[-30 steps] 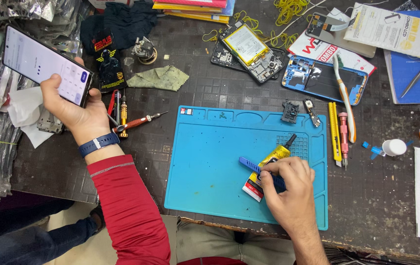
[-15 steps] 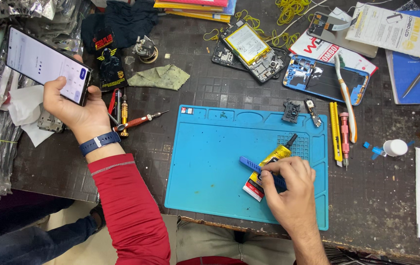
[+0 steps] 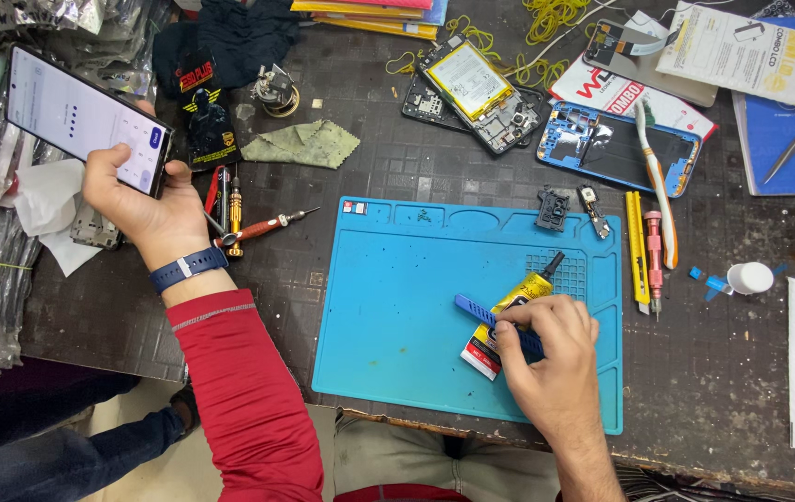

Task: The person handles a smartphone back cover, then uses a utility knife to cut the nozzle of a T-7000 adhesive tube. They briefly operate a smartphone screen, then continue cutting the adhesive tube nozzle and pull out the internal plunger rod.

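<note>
Dark, pitted workbench (image 3: 397, 177), crowded along its far edge and both ends with opened phones, papers and hand tools. Nearer the front edge, a blue silicone work mat (image 3: 397, 316), mostly bare over its left and middle parts, so open room there for moving; raised rim and small trays along its far side. Out past the bench's left end, a lit smartphone (image 3: 81, 119), long axis slanting from upper left to lower right, gripped from beneath by the left hand (image 3: 142, 209) with the thumb at the screen's lower corner. On the mat's right part, the right hand (image 3: 551, 358), fingers curled down and clamped on a blue plastic pry tool (image 3: 486, 316) and pressing on a yellow glue tube (image 3: 509, 311). Tube's long axis diagonal, black nozzle toward the upper right, flat crimped end toward the mat's front edge. Hands well apart; right hand alone on tube and tool. Just right of the mat, a yellow utility knife (image 3: 636, 246) and a red screwdriver (image 3: 655, 256), parallel, close to the mat's edge.
</note>
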